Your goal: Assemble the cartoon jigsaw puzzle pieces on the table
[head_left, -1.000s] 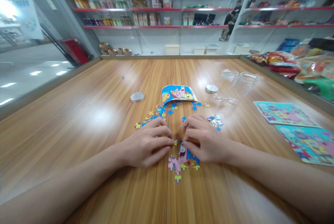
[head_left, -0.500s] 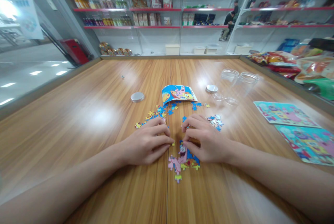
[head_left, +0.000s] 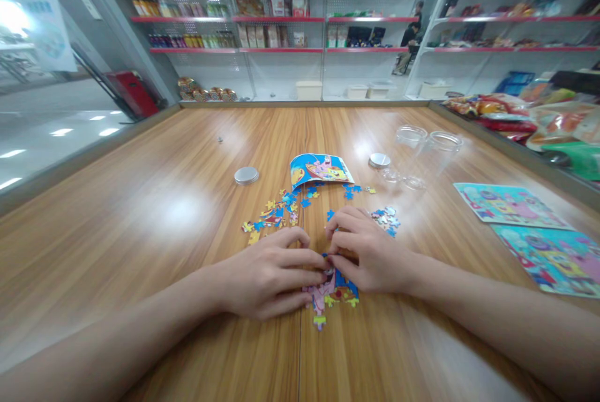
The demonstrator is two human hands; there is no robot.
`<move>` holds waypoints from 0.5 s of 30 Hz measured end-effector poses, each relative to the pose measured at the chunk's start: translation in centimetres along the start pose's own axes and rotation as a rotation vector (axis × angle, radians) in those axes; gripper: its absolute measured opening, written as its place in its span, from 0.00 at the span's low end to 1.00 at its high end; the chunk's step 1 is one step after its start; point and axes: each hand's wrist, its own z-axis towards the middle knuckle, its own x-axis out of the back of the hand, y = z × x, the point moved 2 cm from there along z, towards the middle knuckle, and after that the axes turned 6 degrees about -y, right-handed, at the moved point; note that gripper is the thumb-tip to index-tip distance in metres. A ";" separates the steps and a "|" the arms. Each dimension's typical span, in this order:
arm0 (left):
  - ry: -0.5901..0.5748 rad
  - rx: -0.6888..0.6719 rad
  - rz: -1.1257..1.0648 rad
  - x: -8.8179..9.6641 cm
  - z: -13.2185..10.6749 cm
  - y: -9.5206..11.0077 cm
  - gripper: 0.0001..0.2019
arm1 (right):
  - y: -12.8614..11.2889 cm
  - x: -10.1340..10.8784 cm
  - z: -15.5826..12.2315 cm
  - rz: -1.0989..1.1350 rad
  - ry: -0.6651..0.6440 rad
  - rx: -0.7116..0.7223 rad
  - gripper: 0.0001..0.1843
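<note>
A partly joined cartoon jigsaw cluster (head_left: 334, 292) lies on the wooden table (head_left: 154, 214) just in front of me. My left hand (head_left: 269, 274) rests palm down beside it, fingers stretched so the tips lie on the cluster's upper edge. My right hand (head_left: 368, 252) lies opposite, fingers curled and pressed to the same spot, fingertips meeting the left ones. Whether a small piece sits between them is hidden. Loose jigsaw pieces (head_left: 274, 214) are scattered beyond the left hand, with a smaller heap of pieces (head_left: 388, 217) past the right. A curled picture sheet (head_left: 320, 169) lies farther back.
Two round metal lids (head_left: 246, 175) (head_left: 379, 160) and two clear jars (head_left: 424, 152) lie on their sides behind the pieces. Two finished picture boards (head_left: 509, 205) (head_left: 553, 258) lie at the right. Snack bags (head_left: 539, 117) line the right edge. Shop shelves stand behind, with a person (head_left: 412, 33) far off.
My left hand has slid right and a little toward me onto the cluster's top edge. The right hand has barely moved. The view has shifted slightly.
</note>
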 end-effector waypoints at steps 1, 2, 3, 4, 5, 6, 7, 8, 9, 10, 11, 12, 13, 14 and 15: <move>-0.001 0.000 -0.003 0.0 -0.1 -0.1 0.11 | 0.0 0.0 0.0 -0.001 0.001 -0.002 0.04; 0.006 0.008 -0.002 -0.1 -0.2 -0.2 0.11 | 0.0 0.0 0.0 -0.003 0.003 -0.005 0.04; 0.029 0.027 0.005 0.0 -0.3 -0.4 0.11 | 0.0 0.0 0.0 -0.004 0.001 -0.007 0.04; 0.066 0.062 0.016 0.0 -0.5 -0.7 0.12 | 0.0 0.0 0.0 -0.006 0.000 -0.009 0.04; 0.111 0.110 0.030 0.1 -0.6 -0.9 0.12 | 0.0 0.0 0.0 -0.008 -0.002 -0.011 0.04; 0.152 0.170 0.042 0.2 -0.8 -1.2 0.13 | 0.0 0.0 0.0 -0.011 -0.003 -0.012 0.03; 0.184 0.228 0.049 0.2 -1.0 -1.5 0.13 | 0.0 0.0 0.0 -0.014 -0.004 -0.012 0.03; 0.199 0.279 0.052 0.2 -1.2 -1.8 0.12 | 0.0 0.0 0.1 -0.016 -0.002 -0.013 0.03; 0.196 0.317 0.050 0.1 -1.3 -2.0 0.11 | 0.0 0.0 0.2 -0.018 0.004 -0.013 0.03; 0.185 0.341 0.047 0.1 -1.3 -2.1 0.10 | -0.1 0.0 0.2 -0.018 0.011 -0.015 0.03; 0.173 0.353 0.044 -0.1 -1.4 -2.2 0.09 | -0.1 0.0 0.3 -0.018 0.018 -0.017 0.04; 0.164 0.358 0.042 -0.2 -1.4 -2.3 0.08 | -0.1 0.0 0.3 -0.019 0.025 -0.020 0.04; 0.161 0.358 0.041 -0.3 -1.4 -2.3 0.07 | -0.1 0.0 0.3 -0.020 0.030 -0.023 0.05; 0.159 0.355 0.040 -0.3 -1.4 -2.3 0.06 | -0.1 0.0 0.4 -0.021 0.034 -0.025 0.05; 0.161 0.349 0.040 -0.4 -1.4 -2.2 0.06 | -0.1 0.0 0.3 -0.023 0.035 -0.027 0.06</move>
